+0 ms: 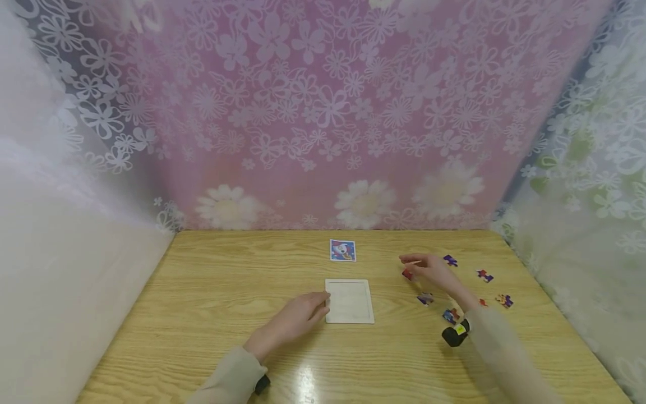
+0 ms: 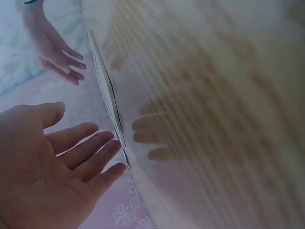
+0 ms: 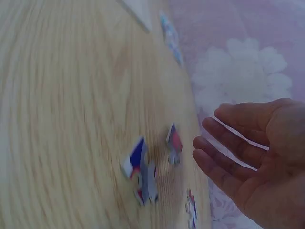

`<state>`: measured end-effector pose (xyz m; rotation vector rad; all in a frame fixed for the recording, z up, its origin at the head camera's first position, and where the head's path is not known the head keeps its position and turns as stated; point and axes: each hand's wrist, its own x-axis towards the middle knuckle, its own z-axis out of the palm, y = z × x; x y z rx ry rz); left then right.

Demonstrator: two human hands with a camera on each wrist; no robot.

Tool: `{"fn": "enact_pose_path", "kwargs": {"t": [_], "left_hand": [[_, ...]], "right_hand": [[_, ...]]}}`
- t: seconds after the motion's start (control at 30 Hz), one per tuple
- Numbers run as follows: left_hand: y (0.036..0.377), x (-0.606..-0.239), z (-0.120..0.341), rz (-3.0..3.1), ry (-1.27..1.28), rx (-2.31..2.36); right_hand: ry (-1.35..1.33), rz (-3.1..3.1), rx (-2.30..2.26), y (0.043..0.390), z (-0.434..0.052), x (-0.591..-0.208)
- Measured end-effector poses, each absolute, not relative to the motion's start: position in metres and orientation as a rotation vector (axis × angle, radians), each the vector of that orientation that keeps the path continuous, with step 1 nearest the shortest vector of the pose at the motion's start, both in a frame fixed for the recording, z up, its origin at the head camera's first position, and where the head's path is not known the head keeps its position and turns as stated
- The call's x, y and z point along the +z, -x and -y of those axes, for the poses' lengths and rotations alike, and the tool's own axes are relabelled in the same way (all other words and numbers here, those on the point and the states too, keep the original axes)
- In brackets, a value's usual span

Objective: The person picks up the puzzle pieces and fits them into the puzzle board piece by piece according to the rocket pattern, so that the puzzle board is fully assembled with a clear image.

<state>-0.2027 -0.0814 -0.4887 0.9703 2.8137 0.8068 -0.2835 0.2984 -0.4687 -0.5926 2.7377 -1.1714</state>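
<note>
A white puzzle tray (image 1: 349, 301) lies flat in the middle of the wooden table (image 1: 212, 292). My left hand (image 1: 322, 306) rests beside it, straight fingers touching its left edge (image 2: 108, 98); in the left wrist view the left hand (image 2: 102, 152) shows an open palm holding nothing. My right hand (image 1: 411, 264) hovers with relaxed, spread fingers over loose puzzle pieces at the right, nearest a red piece (image 1: 406, 274). In the right wrist view the right hand (image 3: 214, 143) is open just beside a red-blue piece (image 3: 174, 140) and a larger blue-white piece (image 3: 139, 169).
A small picture card (image 1: 342, 250) lies behind the tray. Several more pieces lie scattered at the right, such as a blue piece (image 1: 450, 260) and a purple-orange piece (image 1: 504, 301). Flowered curtains close off the back and both sides of the table.
</note>
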Motion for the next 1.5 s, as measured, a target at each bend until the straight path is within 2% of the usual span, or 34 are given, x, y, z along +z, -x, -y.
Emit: {"fn": "enact_pose_path", "kwargs": {"t": [0.23, 0.67, 1.3, 1.5], "left_hand": [[0.198, -0.496, 0.083, -2.860, -1.055, 0.577], [0.190, -0.490, 0.084, -2.855, -1.070, 0.388], [0.184, -0.491, 0.083, -2.832, -1.075, 0.174], [0.185, -0.492, 0.081, -2.839, -1.064, 0.164]], "right_hand": [[0.559, -2.854, -0.872, 0.296, -0.304, -0.474], [0.528, -2.869, -0.733, 0.302, -0.306, -0.482], [0.515, -2.898, -0.815, 0.298, -0.303, -0.481], [0.426, -2.944, -0.915, 0.297, -0.305, -0.481]]}}
